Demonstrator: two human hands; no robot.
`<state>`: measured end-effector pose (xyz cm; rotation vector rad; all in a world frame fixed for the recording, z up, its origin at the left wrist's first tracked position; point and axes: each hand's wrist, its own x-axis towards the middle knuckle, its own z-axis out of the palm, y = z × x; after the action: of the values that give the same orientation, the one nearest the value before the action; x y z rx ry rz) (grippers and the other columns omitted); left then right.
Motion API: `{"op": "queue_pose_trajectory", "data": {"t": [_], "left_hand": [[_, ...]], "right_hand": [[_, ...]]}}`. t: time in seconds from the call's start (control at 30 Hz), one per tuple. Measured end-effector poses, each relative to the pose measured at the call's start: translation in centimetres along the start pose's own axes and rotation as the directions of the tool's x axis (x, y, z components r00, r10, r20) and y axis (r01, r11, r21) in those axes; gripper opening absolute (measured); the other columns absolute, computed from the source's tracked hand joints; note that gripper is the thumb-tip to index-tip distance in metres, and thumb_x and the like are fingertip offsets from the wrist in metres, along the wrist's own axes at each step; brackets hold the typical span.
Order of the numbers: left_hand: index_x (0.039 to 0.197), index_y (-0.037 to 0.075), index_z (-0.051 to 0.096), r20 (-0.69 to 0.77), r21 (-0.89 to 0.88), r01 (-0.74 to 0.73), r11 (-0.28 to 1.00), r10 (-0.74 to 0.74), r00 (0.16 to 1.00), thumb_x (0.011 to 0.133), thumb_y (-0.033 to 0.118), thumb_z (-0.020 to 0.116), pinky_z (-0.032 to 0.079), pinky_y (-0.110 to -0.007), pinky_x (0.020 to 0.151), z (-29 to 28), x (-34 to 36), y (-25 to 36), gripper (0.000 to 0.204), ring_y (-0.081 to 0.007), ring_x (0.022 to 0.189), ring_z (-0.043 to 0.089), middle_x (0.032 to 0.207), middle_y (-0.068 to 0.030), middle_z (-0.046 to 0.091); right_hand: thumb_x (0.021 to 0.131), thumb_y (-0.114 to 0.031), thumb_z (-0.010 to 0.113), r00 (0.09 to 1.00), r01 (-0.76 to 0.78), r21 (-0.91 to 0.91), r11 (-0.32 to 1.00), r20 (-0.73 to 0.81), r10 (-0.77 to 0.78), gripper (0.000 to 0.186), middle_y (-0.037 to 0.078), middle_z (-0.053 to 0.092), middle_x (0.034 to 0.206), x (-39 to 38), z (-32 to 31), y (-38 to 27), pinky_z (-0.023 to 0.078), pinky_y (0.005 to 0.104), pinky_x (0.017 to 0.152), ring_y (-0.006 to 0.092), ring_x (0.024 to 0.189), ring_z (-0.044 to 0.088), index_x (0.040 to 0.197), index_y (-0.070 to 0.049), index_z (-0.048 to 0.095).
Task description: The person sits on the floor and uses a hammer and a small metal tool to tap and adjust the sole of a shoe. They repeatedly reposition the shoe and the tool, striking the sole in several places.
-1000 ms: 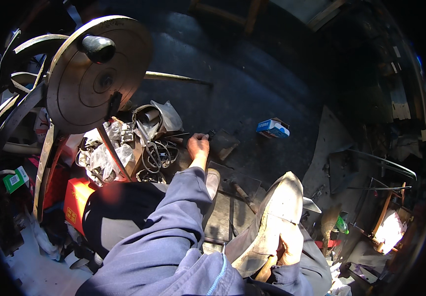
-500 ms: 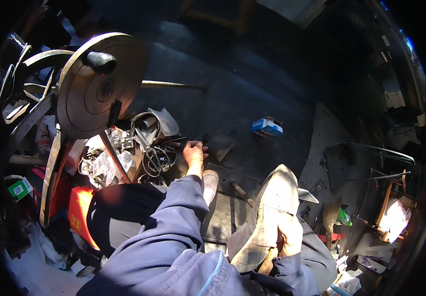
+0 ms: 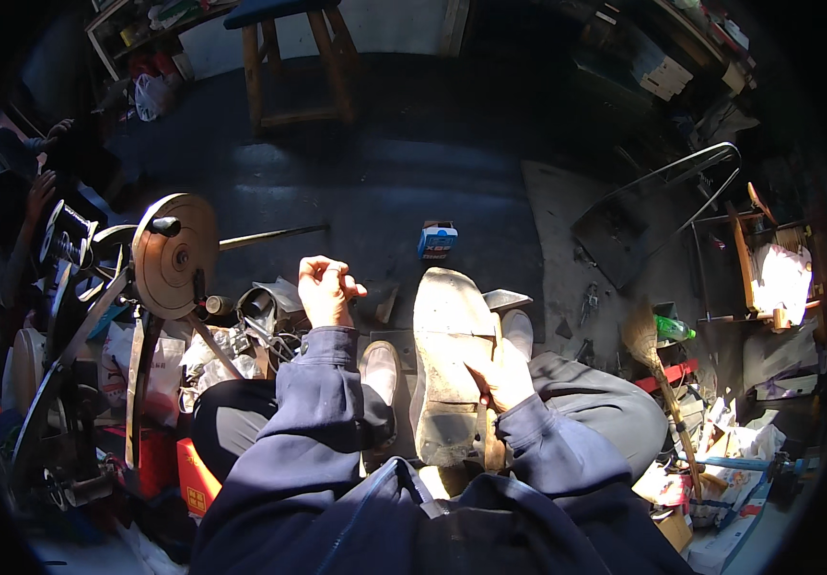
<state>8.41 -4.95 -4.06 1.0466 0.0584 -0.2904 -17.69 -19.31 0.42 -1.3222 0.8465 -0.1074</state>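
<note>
A worn shoe stands sole up in front of me, toe pointing away, in bright sun. My right hand is closed round its right side, thumb on the sole. A wooden handle lies along the shoe under the same hand. Past the shoe's right edge shows a grey metal piece; whether it belongs to the handle I cannot tell. My left hand is raised to the left, apart from the shoe, fingers curled together. Anything in them is too small to make out.
A hand-cranked machine with a round wheel stands left, near bags and scraps. A blue box lies on the floor ahead. A stool is farther off. On the right are a brush, a green bottle and clutter. Another person's hand shows far left.
The view has swung up and leftward, showing the stool. My left hand has risen from beside the clutter, fingers still curled. My right hand keeps its hold on the shoe, which now stands straighter.
</note>
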Motion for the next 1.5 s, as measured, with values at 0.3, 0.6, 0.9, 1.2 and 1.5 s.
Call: {"op": "queue_pose_trajectory", "data": {"t": [0.3,0.6,0.9,1.2,1.5], "left_hand": [[0.113,0.003,0.058,0.266,0.267,-0.085,0.960,0.012,0.964,0.102,-0.002,0.060,0.063,-0.035,0.066,2.2,-14.4,4.1,0.012,-0.0257,0.075,0.076,0.096,-0.0159,0.074],[0.130,0.000,0.054,0.390,0.458,-0.290,0.840,0.103,0.915,0.101,-0.010,0.056,0.053,-0.031,0.098,3.7,-16.3,3.3,0.031,-0.0191,0.103,0.073,0.109,-0.0125,0.073],[0.112,0.003,0.067,0.381,0.474,-0.259,0.842,0.069,0.922,0.100,-0.010,0.060,0.046,-0.038,0.113,3.1,-14.6,0.8,0.019,-0.0226,0.127,0.064,0.136,-0.0197,0.066],[0.101,0.004,0.080,0.438,0.669,-0.363,0.648,0.051,0.898,0.085,-0.007,0.080,0.041,-0.045,0.116,3.3,-13.3,0.1,0.019,-0.0309,0.150,0.044,0.148,-0.0177,0.061],[0.100,0.002,0.077,0.394,0.525,-0.149,0.838,-0.083,0.916,0.084,-0.006,0.078,0.047,-0.037,0.109,3.4,-13.1,0.1,0.019,-0.0218,0.122,0.064,0.117,-0.0093,0.074]], "right_hand": [[0.098,-0.009,0.072,0.986,-0.102,0.176,0.979,0.151,0.076,0.036,0.018,0.073,0.122,0.6,0.3,-1.9,0.064,0.0286,0.083,0.0223,0.105,0.075,0.129,0.005,0.062],[0.085,-0.040,0.086,1.000,0.018,-0.186,0.982,0.019,-0.014,0.061,0.018,0.076,0.114,2.2,0.5,0.0,0.060,0.0362,0.087,0.0261,0.104,0.075,0.125,0.002,0.069],[0.088,-0.036,0.085,0.999,0.026,-0.158,0.987,0.038,-0.020,0.052,0.018,0.077,0.113,-0.1,0.1,-2.4,0.060,0.0366,0.088,0.0271,0.102,0.076,0.123,0.001,0.071],[0.085,-0.034,0.088,0.999,0.045,-0.107,0.993,-0.024,-0.048,0.054,0.018,0.077,0.111,0.9,0.6,-1.0,0.060,0.0349,0.087,0.0259,0.099,0.076,0.119,0.004,0.071],[0.091,-0.026,0.083,1.000,-0.027,0.006,1.000,-0.007,0.027,0.052,0.005,0.072,0.096,0.8,0.7,-0.5,0.049,0.0208,0.050,0.0061,0.066,0.063,0.131,-0.002,0.063]]}}
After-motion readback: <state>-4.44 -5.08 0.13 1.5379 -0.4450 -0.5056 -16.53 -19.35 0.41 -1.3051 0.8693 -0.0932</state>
